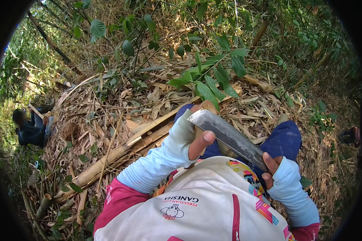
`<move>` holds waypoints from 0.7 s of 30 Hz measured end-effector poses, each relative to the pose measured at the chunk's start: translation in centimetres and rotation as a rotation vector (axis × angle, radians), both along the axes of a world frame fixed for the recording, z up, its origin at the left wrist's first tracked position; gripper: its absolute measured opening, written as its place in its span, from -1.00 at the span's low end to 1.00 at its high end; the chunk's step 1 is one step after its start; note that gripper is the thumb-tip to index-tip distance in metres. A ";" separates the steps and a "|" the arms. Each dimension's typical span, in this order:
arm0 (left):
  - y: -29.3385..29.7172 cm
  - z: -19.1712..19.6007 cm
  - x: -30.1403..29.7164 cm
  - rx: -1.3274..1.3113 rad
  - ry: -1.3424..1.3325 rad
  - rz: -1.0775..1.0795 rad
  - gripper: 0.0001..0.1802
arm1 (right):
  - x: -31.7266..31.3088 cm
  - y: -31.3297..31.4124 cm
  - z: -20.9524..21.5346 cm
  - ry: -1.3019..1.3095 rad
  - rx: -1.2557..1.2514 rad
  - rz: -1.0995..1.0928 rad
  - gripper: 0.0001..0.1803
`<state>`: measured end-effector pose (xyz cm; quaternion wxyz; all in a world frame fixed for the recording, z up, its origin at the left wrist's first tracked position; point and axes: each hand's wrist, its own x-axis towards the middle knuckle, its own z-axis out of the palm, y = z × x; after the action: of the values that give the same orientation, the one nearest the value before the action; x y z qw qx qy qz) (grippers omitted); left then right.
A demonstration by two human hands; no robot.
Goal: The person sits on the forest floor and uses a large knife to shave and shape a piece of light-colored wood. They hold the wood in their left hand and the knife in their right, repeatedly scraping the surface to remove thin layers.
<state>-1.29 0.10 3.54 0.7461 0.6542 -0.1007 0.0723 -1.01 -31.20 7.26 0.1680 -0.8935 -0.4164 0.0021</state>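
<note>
The right hand (274, 170) grips the handle of a machete (228, 136) lying across the lap. The left hand (195, 138) rests its closed fingers at the far blade end. Split bamboo (120, 154) lies left. Keep fingers off the edge.

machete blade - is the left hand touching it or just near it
Touching. In the head view the left hand wraps up against the underside of the machete blade near its tip, thumb pressed by the flat, with no gap visible; the right hand grips the handle end.
</note>
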 end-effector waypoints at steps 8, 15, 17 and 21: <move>-0.3 -0.8 0.1 -0.001 0.029 -0.016 -0.48 | -0.2 0.4 -0.6 -0.048 -0.020 -0.039 -0.27; -1.2 -1.0 0.2 -0.054 0.059 0.098 -0.50 | -0.2 0.9 -1.6 -0.092 -0.057 -0.094 -0.23; -2.0 -0.9 0.3 -0.154 0.125 0.151 -0.49 | -0.2 1.7 -1.3 -0.085 -0.106 -0.114 -0.23; -1.6 -2.4 0.3 -0.055 0.120 0.087 -0.48 | 0.2 2.5 -2.9 0.068 0.182 -0.120 -0.32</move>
<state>-0.99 -1.47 1.13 0.7647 0.6403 -0.0253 0.0680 -0.85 -28.74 4.40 0.2622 -0.8974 -0.3545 -0.0155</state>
